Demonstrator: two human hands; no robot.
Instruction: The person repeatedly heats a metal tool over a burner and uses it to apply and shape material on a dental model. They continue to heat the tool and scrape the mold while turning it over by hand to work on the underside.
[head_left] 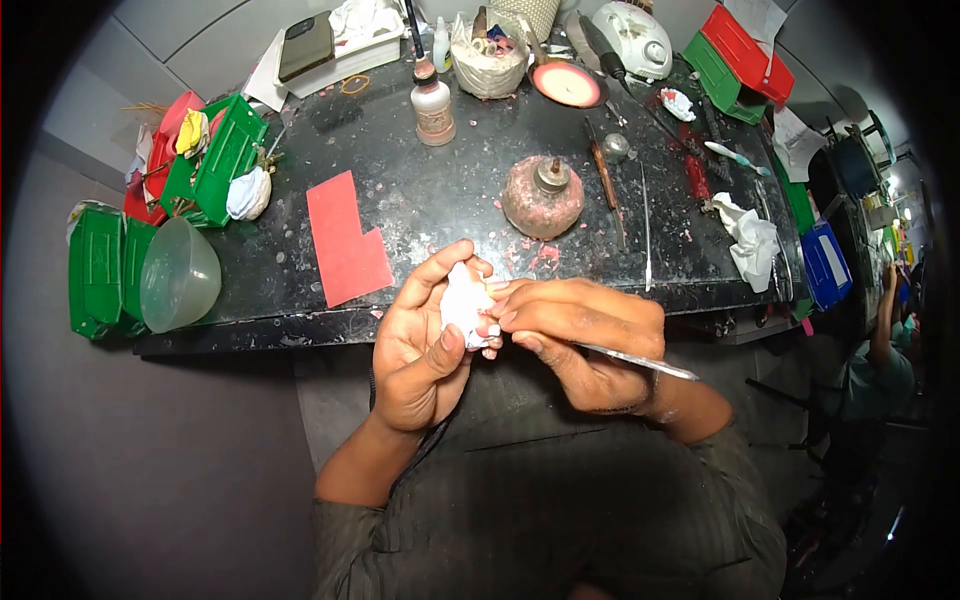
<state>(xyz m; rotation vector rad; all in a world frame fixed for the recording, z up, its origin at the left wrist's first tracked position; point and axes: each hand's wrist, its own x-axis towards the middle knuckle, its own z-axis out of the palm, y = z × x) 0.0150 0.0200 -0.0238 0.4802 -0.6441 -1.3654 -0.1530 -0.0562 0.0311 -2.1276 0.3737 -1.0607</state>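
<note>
My left hand (418,362) is closed around a small white plaster dental cast (462,303) with pink wax on its right side. Fingers and thumb of that hand grip it from the left and cover part of it. From the right, my right hand (590,335) pinches a slim metal carving tool (640,360); its handle end sticks out past the palm, and its tip is hidden by the fingers at the cast. The right fingertips are at the pink edge of the cast. Both hands are in front of the bench's near edge.
On the dark bench (400,215) lie a pink wax sheet (347,240), a round spirit burner (543,200), a wooden-handled knife (604,170) and a thin metal tool (646,230). A bottle (432,105) stands behind; green bins (215,165) and a translucent bowl (180,275) are left. Crumpled tissue (748,245) lies right.
</note>
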